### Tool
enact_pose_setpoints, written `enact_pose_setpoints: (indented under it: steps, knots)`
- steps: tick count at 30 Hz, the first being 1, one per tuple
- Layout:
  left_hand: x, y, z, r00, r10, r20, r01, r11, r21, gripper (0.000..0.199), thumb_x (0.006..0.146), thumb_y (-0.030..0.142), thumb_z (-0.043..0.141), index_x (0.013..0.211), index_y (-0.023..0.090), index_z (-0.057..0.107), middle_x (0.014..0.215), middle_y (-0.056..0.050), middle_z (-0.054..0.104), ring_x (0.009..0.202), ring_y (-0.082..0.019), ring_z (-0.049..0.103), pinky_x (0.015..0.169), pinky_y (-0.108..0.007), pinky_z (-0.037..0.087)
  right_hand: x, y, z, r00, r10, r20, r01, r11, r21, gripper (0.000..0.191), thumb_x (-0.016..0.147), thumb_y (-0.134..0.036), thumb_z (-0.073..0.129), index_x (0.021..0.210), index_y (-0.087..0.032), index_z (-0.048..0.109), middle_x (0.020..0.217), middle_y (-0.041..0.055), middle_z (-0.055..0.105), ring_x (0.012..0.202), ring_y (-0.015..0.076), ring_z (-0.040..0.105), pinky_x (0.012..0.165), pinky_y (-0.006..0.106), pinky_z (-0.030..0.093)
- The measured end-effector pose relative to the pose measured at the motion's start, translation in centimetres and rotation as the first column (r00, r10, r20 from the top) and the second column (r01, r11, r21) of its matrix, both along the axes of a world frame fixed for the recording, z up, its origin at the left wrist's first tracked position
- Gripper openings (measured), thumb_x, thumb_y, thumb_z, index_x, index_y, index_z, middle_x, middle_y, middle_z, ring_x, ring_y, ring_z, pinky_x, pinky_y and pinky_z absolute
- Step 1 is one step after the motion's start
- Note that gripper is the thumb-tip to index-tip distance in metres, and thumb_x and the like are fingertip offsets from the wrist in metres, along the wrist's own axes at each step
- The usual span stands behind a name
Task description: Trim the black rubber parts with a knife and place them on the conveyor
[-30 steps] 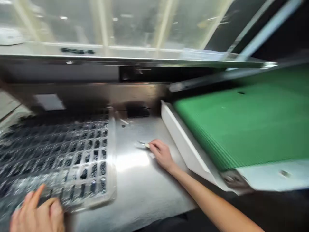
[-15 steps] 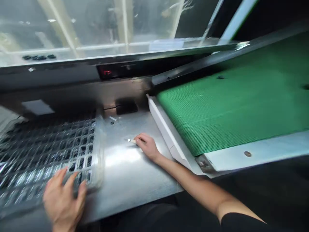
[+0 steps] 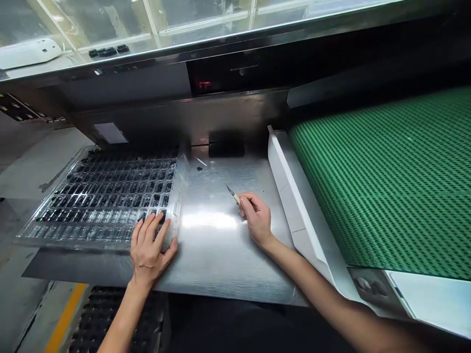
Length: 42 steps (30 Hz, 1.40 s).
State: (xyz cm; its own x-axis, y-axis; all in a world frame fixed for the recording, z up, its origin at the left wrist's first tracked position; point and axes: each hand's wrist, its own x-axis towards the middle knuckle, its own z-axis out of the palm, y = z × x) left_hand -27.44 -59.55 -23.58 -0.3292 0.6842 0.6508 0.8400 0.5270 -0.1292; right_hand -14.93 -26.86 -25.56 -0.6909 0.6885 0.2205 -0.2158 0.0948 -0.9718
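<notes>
My right hand [image 3: 256, 218] grips a small craft knife [image 3: 235, 197] by its pale handle, the pointed blade angled up and left above the metal table [image 3: 206, 264]. My left hand [image 3: 150, 247] rests with fingers spread over the front right corner of a clear plastic tray [image 3: 176, 208]. Rows of pockets fill this tray, many holding small black parts [image 3: 138, 188]; the front row looks bare of them. Whether my left fingertips touch a part, I cannot tell. A small black piece [image 3: 199, 168] and a thin white strip [image 3: 200, 161] lie on the table beyond the knife.
A green mesh conveyor belt [image 3: 386, 186] runs on the right, behind a white guard rail [image 3: 294, 196]. A dark panel with a red display [image 3: 204, 85] stands at the back. Another tray of black parts [image 3: 106, 318] sits below the table edge at lower left.
The view has swung left and sharpened, showing more of the tray and floor. My left hand now lies over the tray corner. My right hand still holds the knife, its blade now plainly visible.
</notes>
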Motion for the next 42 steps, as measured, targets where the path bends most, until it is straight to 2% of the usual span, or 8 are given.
enact_pose_setpoints:
  steps: [15,18,21,25,28,33,36,42]
  knots:
    - [-0.4,-0.7,-0.2,1.0,-0.024,0.012,0.023,0.999,0.038,0.066,0.098,0.03,0.08,0.161,0.025,0.063,0.147,-0.017,0.074,0.142,-0.04,0.069,0.129,-0.062,0.046,-0.7,-1.1,0.2,1.0,-0.004,-0.025,0.003,0.999,-0.043,0.046,0.109,-0.063,0.059,0.107,-0.021,0.076,0.076,0.0,0.056,0.072,0.0182,0.053,0.066,0.03,0.042]
    - [-1.8,-0.3,0.3,0.992,-0.117,0.045,0.11,0.987,0.12,0.072,0.097,0.028,0.079,0.167,0.029,0.06,0.146,-0.019,0.074,0.14,-0.044,0.069,0.121,-0.066,0.054,-1.4,-1.0,0.5,0.998,-0.034,-0.049,0.032,0.998,-0.052,0.046,0.109,-0.063,0.055,0.108,-0.022,0.075,0.073,-0.0013,0.054,0.069,0.0175,0.053,0.063,0.029,0.043]
    - [-2.8,2.8,2.8,0.955,-0.289,0.074,0.265,0.936,0.231,0.083,0.093,0.024,0.083,0.17,0.034,0.056,0.151,-0.018,0.071,0.141,-0.045,0.068,0.121,-0.069,0.054,-1.9,-0.6,0.7,0.997,-0.056,-0.058,0.053,0.997,-0.057,0.043,0.111,-0.059,0.051,0.113,-0.022,0.074,0.071,-0.0031,0.053,0.065,0.0164,0.052,0.062,0.028,0.043]
    - [-1.0,10.3,10.1,0.866,-0.497,-0.053,0.49,0.826,0.276,0.084,0.088,0.015,0.086,0.167,0.031,0.061,0.153,-0.017,0.069,0.142,-0.045,0.066,0.124,-0.069,0.05,-2.0,-0.7,0.8,0.997,-0.066,-0.038,0.064,0.997,-0.052,0.038,0.113,-0.054,0.053,0.117,-0.023,0.073,0.075,-0.0018,0.057,0.072,0.0175,0.056,0.066,0.028,0.046]
    - [1.8,17.4,16.3,0.74,-0.661,-0.125,0.67,0.709,0.221,0.079,0.091,0.012,0.082,0.165,0.032,0.061,0.15,-0.015,0.07,0.137,-0.04,0.069,0.118,-0.062,0.057,-2.0,-0.9,1.1,0.997,-0.065,-0.035,0.064,0.997,-0.035,0.03,0.113,-0.046,0.056,0.116,-0.022,0.074,0.083,0.0003,0.064,0.082,0.0188,0.061,0.073,0.028,0.049]
    - [7.6,31.2,23.4,0.51,-0.858,-0.064,0.86,0.506,0.072,0.038,0.108,0.026,0.066,0.146,0.027,0.068,0.138,-0.012,0.073,0.126,-0.028,0.073,0.111,-0.045,0.06,-1.9,-1.1,1.9,0.998,-0.056,-0.035,0.056,0.998,0.021,0.019,0.11,-0.03,0.06,0.108,-0.022,0.077,0.102,0.0019,0.075,0.096,0.0187,0.067,0.086,0.029,0.05]
    - [10.5,40.8,25.0,0.553,-0.827,0.1,0.832,0.555,-0.009,0.044,0.116,0.05,0.051,0.142,0.02,0.069,0.139,-0.013,0.071,0.118,-0.026,0.074,0.1,-0.037,0.06,-1.4,-1.2,2.3,0.999,-0.048,-0.014,0.049,0.997,0.062,0.018,0.108,-0.027,0.061,0.105,-0.022,0.078,0.105,0.0019,0.077,0.097,0.0187,0.069,0.087,0.029,0.05]
    - [13.2,58.4,25.4,0.845,-0.478,0.239,0.528,0.815,-0.238,0.078,0.111,0.078,0.042,0.159,0.018,0.056,0.149,-0.021,0.067,0.131,-0.041,0.07,0.105,-0.047,0.056,-1.6,-1.1,1.9,0.997,-0.058,0.042,0.05,0.984,0.172,0.022,0.106,-0.039,0.061,0.102,-0.025,0.077,0.106,0.0027,0.078,0.099,0.0213,0.073,0.083,0.03,0.052]
